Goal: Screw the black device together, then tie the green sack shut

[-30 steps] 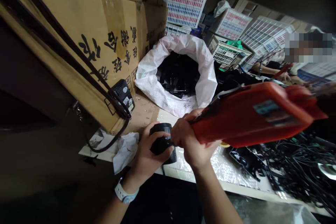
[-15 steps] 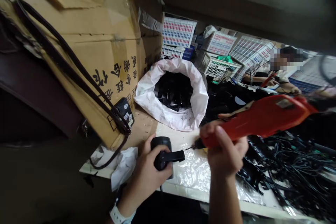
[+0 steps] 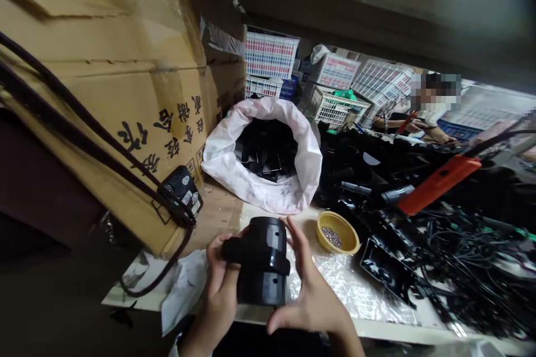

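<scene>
Two hands on the black plastic housing (image 3: 262, 262) now, gripping it tight with the left hand (image 3: 218, 284), steadying it with the open, spread right hand (image 3: 312, 301), having just let go of the red electric screwdriver (image 3: 439, 184), now lying well beyond the right hand, past a yellow bowl of small screws (image 3: 349, 245) just ahead of that hand.

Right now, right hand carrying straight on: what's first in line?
The right hand meets the black plastic part first; its fingertips seem to be against it, though depth is unclear.
</scene>
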Action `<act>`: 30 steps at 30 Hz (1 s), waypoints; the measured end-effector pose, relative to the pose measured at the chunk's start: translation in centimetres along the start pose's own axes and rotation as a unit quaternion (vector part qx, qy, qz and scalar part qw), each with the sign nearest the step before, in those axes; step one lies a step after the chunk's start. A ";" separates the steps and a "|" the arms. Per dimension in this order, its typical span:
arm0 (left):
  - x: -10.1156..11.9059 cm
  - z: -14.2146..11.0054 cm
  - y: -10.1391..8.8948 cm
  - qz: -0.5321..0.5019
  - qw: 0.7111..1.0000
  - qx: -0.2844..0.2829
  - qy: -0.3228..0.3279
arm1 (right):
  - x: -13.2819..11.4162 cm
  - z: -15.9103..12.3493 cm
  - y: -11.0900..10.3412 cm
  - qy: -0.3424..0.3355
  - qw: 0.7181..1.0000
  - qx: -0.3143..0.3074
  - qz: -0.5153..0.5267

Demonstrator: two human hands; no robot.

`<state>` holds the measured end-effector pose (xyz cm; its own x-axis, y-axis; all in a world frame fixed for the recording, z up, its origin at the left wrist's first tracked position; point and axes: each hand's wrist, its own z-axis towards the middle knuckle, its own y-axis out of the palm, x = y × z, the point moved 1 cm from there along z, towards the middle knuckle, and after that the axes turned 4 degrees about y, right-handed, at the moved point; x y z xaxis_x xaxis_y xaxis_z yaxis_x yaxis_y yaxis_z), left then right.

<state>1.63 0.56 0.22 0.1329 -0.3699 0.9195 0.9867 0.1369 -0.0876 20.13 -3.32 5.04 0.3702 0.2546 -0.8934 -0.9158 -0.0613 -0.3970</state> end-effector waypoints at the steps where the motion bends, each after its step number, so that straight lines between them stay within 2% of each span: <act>1: -0.1 -0.1 -0.1 0.002 1.000 0.003 -0.012 | 0.2 0.3 0.4 -0.009 0.999 -0.003 0.050; 3: 0.3 -0.1 -0.6 -0.033 0.999 -0.013 -0.011 | 0.3 0.8 0.8 -0.023 0.995 0.014 0.093; 6: 2.4 0.3 -1.7 -0.044 0.992 -0.081 0.082 | -0.4 1.0 0.3 0.016 0.999 0.022 0.015; 9: 4.8 1.4 -2.1 0.097 0.957 -0.167 0.215 | -1.4 1.3 -0.3 0.015 0.997 0.006 -0.077; 12: 5.4 2.4 -1.3 0.199 0.914 -0.221 0.276 | -1.7 1.8 -0.3 -0.049 0.989 -0.008 -0.137; 14: 4.8 2.7 -0.6 0.210 0.912 -0.240 0.260 | -1.4 2.1 -0.1 -0.050 0.985 -0.013 -0.162; 17: 3.8 2.9 0.1 0.197 0.923 -0.247 0.219 | -0.8 2.1 -0.2 -0.028 0.984 -0.036 -0.173; 20: 3.6 3.1 0.3 0.186 0.932 -0.245 0.191 | -0.6 2.1 -1.5 -0.020 0.985 -0.050 -0.165; 21: 3.7 3.1 0.3 0.183 0.934 -0.247 0.180 | -0.6 2.1 -2.4 -0.009 0.985 -0.034 -0.166; 23: 4.0 3.3 0.3 0.180 0.938 -0.253 0.156 | -0.5 2.1 -4.7 0.026 0.981 0.043 -0.189; 25: 4.2 3.4 0.3 0.179 0.939 -0.255 0.143 | -0.2 2.3 -7.2 0.098 0.955 0.120 -0.254; 26: 4.3 3.4 0.3 0.178 0.940 -0.254 0.141 | 0.1 2.3 -8.3 0.150 0.932 0.135 -0.299; 28: 4.5 3.5 0.3 0.177 0.941 -0.253 0.141 | 0.9 2.5 -9.9 0.270 0.876 0.100 -0.387; 30: 4.6 3.6 0.4 0.179 0.939 -0.259 0.138 | 1.8 2.8 -10.8 0.363 0.823 0.029 -0.436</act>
<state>2.27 2.27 5.79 0.4139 -0.6189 0.6676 0.7776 -0.1409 -0.6128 30.26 0.50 8.28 0.8669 -0.4673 -0.1737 -0.2516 -0.1093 -0.9616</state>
